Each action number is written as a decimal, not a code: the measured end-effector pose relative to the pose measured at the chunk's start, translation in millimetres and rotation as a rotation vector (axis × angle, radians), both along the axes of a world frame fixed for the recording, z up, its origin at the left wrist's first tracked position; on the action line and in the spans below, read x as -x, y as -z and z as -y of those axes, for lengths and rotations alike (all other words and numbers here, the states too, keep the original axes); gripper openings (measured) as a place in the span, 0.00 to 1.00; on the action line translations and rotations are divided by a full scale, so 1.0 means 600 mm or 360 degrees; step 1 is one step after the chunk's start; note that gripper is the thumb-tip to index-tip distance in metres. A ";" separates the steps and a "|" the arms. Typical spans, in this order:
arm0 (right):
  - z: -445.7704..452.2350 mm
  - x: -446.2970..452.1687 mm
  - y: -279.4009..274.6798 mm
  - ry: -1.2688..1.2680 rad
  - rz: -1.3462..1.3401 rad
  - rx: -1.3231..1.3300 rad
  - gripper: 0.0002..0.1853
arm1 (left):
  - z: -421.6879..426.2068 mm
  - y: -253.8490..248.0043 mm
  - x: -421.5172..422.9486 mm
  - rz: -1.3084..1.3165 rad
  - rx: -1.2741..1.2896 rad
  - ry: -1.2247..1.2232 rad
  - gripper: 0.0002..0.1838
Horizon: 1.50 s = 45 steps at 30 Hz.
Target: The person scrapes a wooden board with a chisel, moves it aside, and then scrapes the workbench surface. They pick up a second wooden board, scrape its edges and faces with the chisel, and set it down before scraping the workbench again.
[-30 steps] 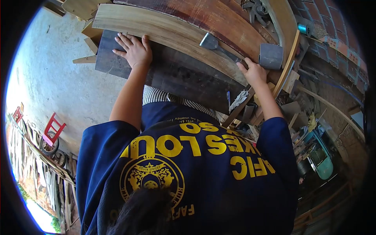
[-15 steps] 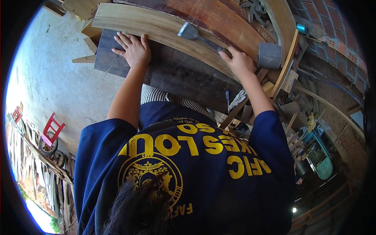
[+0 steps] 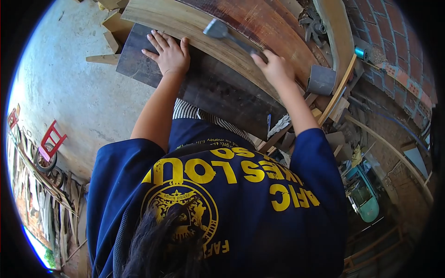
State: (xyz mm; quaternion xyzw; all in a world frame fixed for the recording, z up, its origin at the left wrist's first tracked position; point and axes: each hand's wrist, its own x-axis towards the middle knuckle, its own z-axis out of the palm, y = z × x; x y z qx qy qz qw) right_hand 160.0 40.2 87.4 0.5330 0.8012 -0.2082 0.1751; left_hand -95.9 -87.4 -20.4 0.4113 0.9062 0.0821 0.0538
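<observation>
My left hand (image 3: 171,54) lies flat with fingers spread on a dark board (image 3: 218,83), near its left end and beside the edge of a pale wooden plank (image 3: 185,22). The fingers of my right hand (image 3: 273,67) are wrapped round the handle of a flat metal-bladed scraper (image 3: 216,29). The scraper's wide blade is over the pale plank and points to the upper left. Behind the pale plank runs a reddish-brown board (image 3: 259,23).
A grey cylindrical piece (image 3: 321,79) stands right of my right hand. A metal part (image 3: 315,28) and a blue-green spool (image 3: 362,53) sit at the upper right. Wood pieces (image 3: 110,34) jut out at the left. A brick wall (image 3: 394,28) is at the right.
My right hand has moved left and up along the pale plank with the scraper. My left hand is still flat on the dark board. The whole view has shifted slightly.
</observation>
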 end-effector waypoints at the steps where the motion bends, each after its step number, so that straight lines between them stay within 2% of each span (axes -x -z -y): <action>1: 0.001 0.024 -0.006 0.0021 0.0016 0.0043 0.31 | 0.000 -0.001 0.002 -0.0008 0.0041 0.0011 0.42; 3: 0.004 0.019 -0.011 0.0060 0.0011 0.0097 0.31 | 0.001 -0.003 0.003 -0.0003 0.0043 0.0013 0.42; 7: 0.011 -0.100 -0.017 0.0054 0.0096 0.0027 0.31 | 0.001 -0.001 -0.001 0.0017 0.0028 -0.0001 0.43; 9: 0.008 -0.119 -0.012 -0.0020 0.0202 -0.0037 0.34 | 0.002 0.000 0.002 0.0009 0.0026 -0.0011 0.43; 11: -0.011 -0.037 -0.014 -0.0024 0.0162 0.0076 0.34 | 0.002 0.000 0.001 0.0018 -0.0008 0.0005 0.43; 16: -0.021 0.147 -0.001 -0.0095 -0.0037 0.0008 0.34 | 0.002 -0.006 0.002 0.0059 -0.0045 -0.0008 0.43; 21: 0.004 0.040 -0.010 0.0006 0.0088 0.0146 0.33 | 0.000 -0.012 0.000 -0.0007 0.0140 -0.0005 0.43; 23: 0.015 0.003 0.000 -0.0027 0.0106 -0.0016 0.32 | -0.002 -0.016 0.000 -0.0077 0.0267 0.0005 0.43; 26: -0.003 0.087 -0.008 -0.0049 0.0165 0.0031 0.32 | -0.003 -0.020 0.000 -0.0042 0.0280 0.0011 0.42; 29: -0.023 0.143 0.015 -0.0126 0.0038 -0.0006 0.32 | -0.004 -0.021 0.000 -0.0060 0.0304 0.0003 0.42; 31: -0.024 0.189 -0.008 -0.0115 0.0093 0.0021 0.32 | 0.000 -0.022 0.000 -0.0070 0.0304 0.0005 0.42; 38: -0.010 0.089 -0.001 -0.0124 0.0083 -0.0044 0.32 | -0.005 -0.028 0.002 -0.0014 0.0303 -0.0010 0.42; 43: -0.033 0.266 -0.003 -0.0195 -0.0102 -0.0057 0.33 | -0.002 -0.030 0.003 0.0055 0.0210 -0.0014 0.41; 45: -0.027 0.288 0.015 -0.0179 -0.0115 -0.0105 0.32 | -0.003 -0.028 0.005 0.0020 0.0240 -0.0022 0.40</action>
